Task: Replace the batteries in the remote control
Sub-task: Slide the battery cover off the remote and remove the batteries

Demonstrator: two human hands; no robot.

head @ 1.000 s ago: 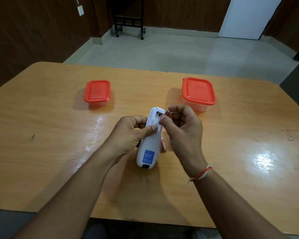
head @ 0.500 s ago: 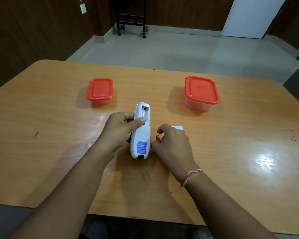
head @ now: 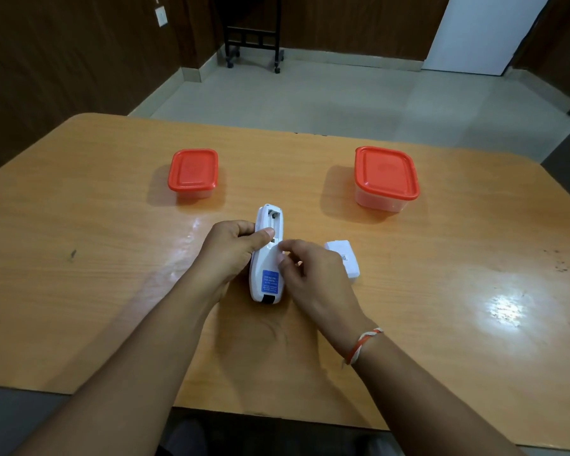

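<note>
My left hand (head: 234,248) grips the white remote (head: 266,255) in the middle of the frame, its battery slot open. My right hand (head: 306,271) curls beside it; I cannot tell if it holds anything.

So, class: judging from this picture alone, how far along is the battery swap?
Done: the cover is off and lies on the table right of the remote, and the visible upper part of the battery bay looks empty. In hand: the left hand steadies the remote while the right hand pinches something hidden at its side. Left: fitting batteries and refitting the cover.
</note>
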